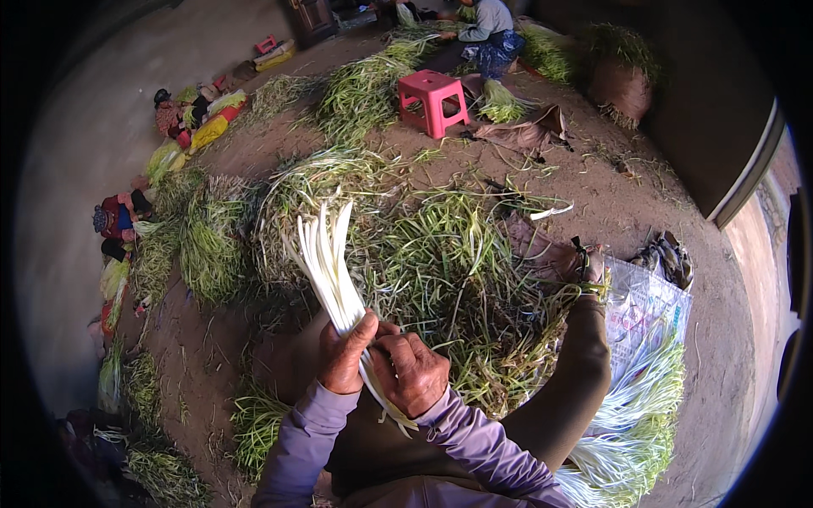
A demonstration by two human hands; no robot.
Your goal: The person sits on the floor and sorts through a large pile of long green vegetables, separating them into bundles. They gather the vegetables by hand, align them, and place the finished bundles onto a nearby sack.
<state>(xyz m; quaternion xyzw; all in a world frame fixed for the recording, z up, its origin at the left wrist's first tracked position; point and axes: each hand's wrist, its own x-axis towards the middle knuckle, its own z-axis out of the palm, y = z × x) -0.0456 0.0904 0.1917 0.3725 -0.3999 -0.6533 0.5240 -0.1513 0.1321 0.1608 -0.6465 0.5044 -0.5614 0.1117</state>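
My left hand [346,355] is closed round a bundle of long white and pale yellow vegetable stalks [330,279], whose white ends point up and away from me. Close against it on the right, my right hand [411,371] has curled fingers at the lower part of the bundle; whether it grips some stalks is hidden by the hand itself. Thin ends of the stalks hang below it over my lap. Beyond my hands lies a large heap of green leafy stalks [451,260]. Pale stalks with green tips [629,419] lie to the right, beside my leg.
A printed plastic sheet [635,298] lies under the pale stalks. A pink plastic stool [432,101] stands beyond the heap, near a seated person [492,32]. More people sit among green piles [213,247] at the left. A full sack [619,89] stands by the wall.
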